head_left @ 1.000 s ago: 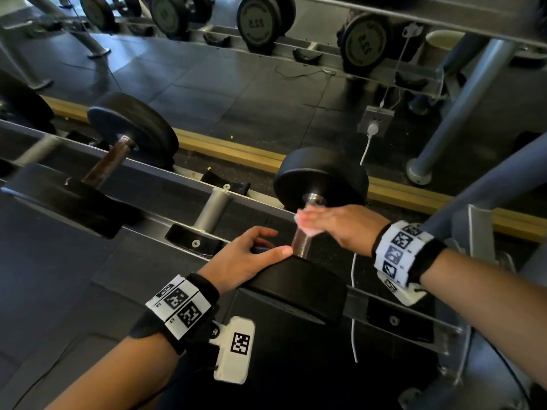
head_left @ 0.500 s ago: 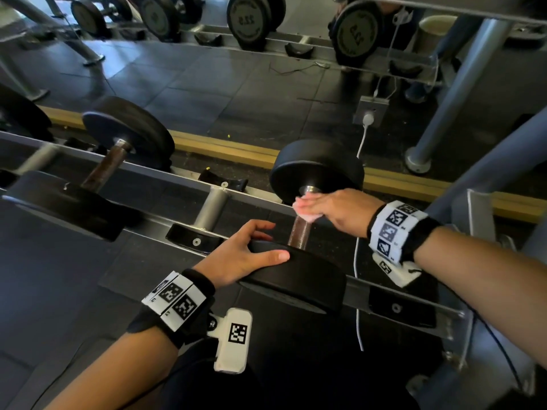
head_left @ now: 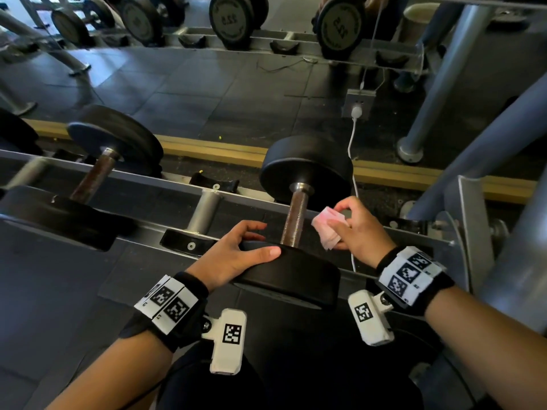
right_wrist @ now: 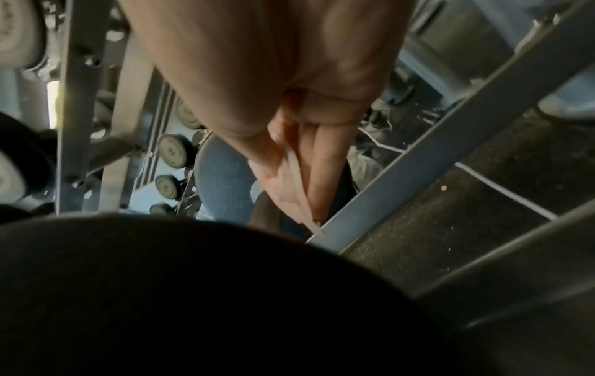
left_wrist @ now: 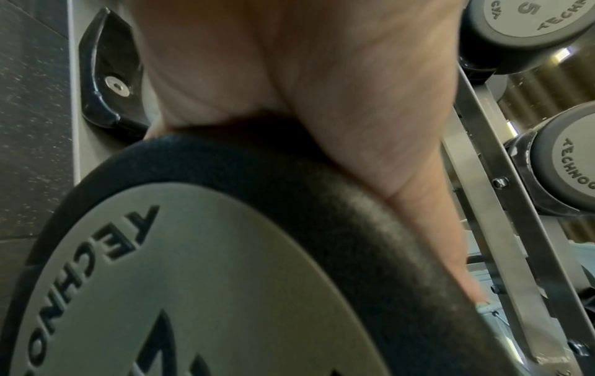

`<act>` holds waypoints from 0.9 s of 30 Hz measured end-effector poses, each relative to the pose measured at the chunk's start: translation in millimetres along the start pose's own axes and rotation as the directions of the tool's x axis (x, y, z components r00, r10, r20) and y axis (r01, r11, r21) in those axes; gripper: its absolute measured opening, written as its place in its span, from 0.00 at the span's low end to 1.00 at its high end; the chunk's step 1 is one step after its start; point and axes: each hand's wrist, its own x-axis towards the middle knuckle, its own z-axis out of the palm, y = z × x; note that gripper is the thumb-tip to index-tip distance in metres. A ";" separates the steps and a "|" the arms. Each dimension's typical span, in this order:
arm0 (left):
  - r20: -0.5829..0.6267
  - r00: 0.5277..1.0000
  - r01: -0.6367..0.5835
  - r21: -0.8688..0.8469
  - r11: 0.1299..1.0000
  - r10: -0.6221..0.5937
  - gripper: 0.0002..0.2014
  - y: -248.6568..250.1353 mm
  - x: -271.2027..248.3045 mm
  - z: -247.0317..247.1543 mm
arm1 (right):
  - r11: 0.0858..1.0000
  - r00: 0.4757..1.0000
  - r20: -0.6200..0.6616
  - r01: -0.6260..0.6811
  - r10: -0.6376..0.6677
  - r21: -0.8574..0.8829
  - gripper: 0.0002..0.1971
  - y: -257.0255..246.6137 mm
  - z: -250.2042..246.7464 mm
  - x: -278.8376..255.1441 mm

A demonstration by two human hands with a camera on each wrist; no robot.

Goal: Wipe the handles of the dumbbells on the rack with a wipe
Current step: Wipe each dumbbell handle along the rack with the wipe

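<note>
- So the big change: half a second ago the right hand (head_left: 359, 224) was clamped over the top of the handle (head_left: 294, 216) with the wipe (head_left: 327, 227) pressed on it. Now that hand has come off and sits just to the right of the bar, centre of the head view, with the wipe clear of the metal.
- The wipe is a small pink-white folded piece, pinched between thumb and fingertips. The right wrist view shows it edge-on as a thin strip (right_wrist: 297, 183) between the fingers.
- The left hand (head_left: 236, 253) hasn't budged. Fingers lie fairly straight over the rim of the near head of the dumbbell (head_left: 291, 272), thumb laid along the top, so more a steadying press than a real grip.
- My read: this handle is probably done, or they're refolding for another pass. Can't tell which from here. The bar looks brownish and knurled along its length.
- Next in line would likely be the second dumbbell (head_left: 97, 173), left of the frame on the same rack (head_left: 204, 235), with an empty cradle (head_left: 189, 241) between the two. Nothing is touching its handle.
- Writing: the left wrist view shows the grey end cap (left_wrist: 193, 279) with raised letters "TECHNO", and the rest runs out of frame. Caps in the upper right of that view read "TECHNO" too.
- In the mirror along the top of the head view, a reflected dumbbell (head_left: 229, 17) carries a reversed number, looks like 22.5.
- A white cable (head_left: 353, 161) runs down from a wall socket behind the rack.
</note>
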 end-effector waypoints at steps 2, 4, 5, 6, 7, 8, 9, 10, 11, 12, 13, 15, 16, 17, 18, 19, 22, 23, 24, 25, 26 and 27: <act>0.004 1.000 0.006 0.007 1.000 -0.006 0.42 -0.2 0.4 -0.6 | 0.996 0.996 -0.036 -0.081 0.082 0.024 0.09 -0.4 4.9 5.0; 0.006 1.000 0.010 0.001 1.000 -0.010 0.41 -1.2 0.9 -0.6 | 0.996 0.995 -0.063 -0.082 0.083 0.025 0.08 -5.4 6.4 10.6; 0.004 1.000 0.009 -0.011 1.000 -0.009 0.40 -2.0 1.3 -0.3 | 0.998 0.995 -0.074 -0.057 0.060 0.040 0.07 -7.8 6.0 13.2; 0.000 1.000 0.005 -0.025 1.000 -0.005 0.39 -2.9 1.6 -0.2 | 0.998 0.996 -0.085 -0.030 0.035 0.059 0.06 -10.3 5.3 14.3; -0.004 1.000 0.000 -0.034 0.999 0.000 0.39 -3.9 1.8 -0.3 | 0.997 0.995 -0.101 -0.014 0.021 0.070 0.05 -12.3 4.1 14.9; -0.006 1.000 -0.003 -0.037 0.999 0.002 0.38 -4.8 1.9 -0.7 | 0.997 0.993 -0.115 -0.012 0.021 0.078 0.05 -13.7 2.4 15.2; -0.004 1.000 -0.002 -0.037 0.999 0.002 0.38 -5.7 2.1 -1.0 | 0.996 0.992 -0.122 -0.017 0.028 0.085 0.06 -13.9 0.3 15.9; 0.001 1.000 0.001 -0.036 0.999 -0.001 0.38 -6.4 2.4 -1.3 | 0.996 0.992 -0.122 -0.024 0.035 0.086 0.07 -13.4 -2.6 16.7; 0.006 1.000 0.003 -0.035 0.999 -0.003 0.38 -7.0 2.6 -1.8 | 0.996 0.993 -0.115 -0.028 0.037 0.079 0.09 -12.3 -6.1 18.8; 0.008 1.000 0.005 -0.033 0.999 -0.005 0.39 -7.6 3.1 -2.1 | 0.997 0.994 -0.104 -0.027 0.035 0.070 0.12 -11.5 -10.1 20.9; 0.011 1.000 0.006 -0.031 1.000 -0.005 0.39 -8.0 3.8 -2.4 | 0.998 0.995 -0.094 -0.021 0.027 0.067 0.13 -10.6 -14.7 23.2; 0.017 1.000 0.007 -0.028 1.000 -0.007 0.38 -8.5 4.4 -2.9 | 0.997 0.996 -0.086 0.006 0.001 0.073 0.12 -10.1 -21.7 27.0; 0.019 1.000 0.006 -0.026 1.000 -0.005 0.38 -8.6 4.4 -3.1 | 0.997 0.997 -0.073 0.027 -0.021 0.078 0.11 -10.5 -23.6 28.2; 0.020 1.000 0.002 -0.023 1.000 -0.002 0.38 -8.6 4.5 -3.2 | 0.995 0.998 -0.050 0.048 -0.044 0.093 0.11 -10.9 -24.0 29.5; 0.019 1.000 -0.002 -0.022 1.000 0.002 0.38 -8.5 4.2 -3.1 | 0.991 0.998 -0.025 0.062 -0.059 0.115 0.12 -11.6 -23.6 30.5; 0.015 1.000 -0.005 -0.024 1.000 0.005 0.38 -8.2 4.1 -2.8 | 0.989 0.998 -0.004 0.066 -0.066 0.136 0.14 -11.8 -22.9 31.8; 0.011 1.000 -0.007 -0.020 1.000 0.007 0.37 -6.4 4.0 -2.1 | 0.979 0.991 0.083 0.089 -0.105 0.183 0.17 -11.2 -20.6 33.8; 0.013 1.000 -0.006 -0.018 1.000 0.006 0.37 -5.4 3.7 -1.9 | 0.976 0.984 0.130 0.096 -0.122 0.194 0.18 -10.3 -18.6 33.4; 0.017 1.000 -0.005 -0.017 1.000 0.006 0.37 -4.5 3.1 -1.7 | 0.976 0.975 0.179 0.097 -0.133 0.195 0.18 -9.6 -15.5 32.6; 0.020 1.000 -0.004 -0.017 1.000 0.004 0.38 -3.6 2.6 -1.6 | 0.977 0.965 0.222 0.099 -0.141 0.190 0.18 -9.2 -11.9 31.7; 0.023 1.000 -0.003 -0.015 1.000 0.003 0.38 -2.8 2.1 -1.7 | 0.978 0.955 0.256 0.103 -0.149 0.183 0.18 -9.4 -8.2 31.0; 0.025 1.000 -0.001 -0.012 1.000 0.001 0.38 -2.1 1.7 -1.7 | 0.978 0.948 0.278 0.109 -0.157 0.180 0.18 -9.9 -5.0 30.7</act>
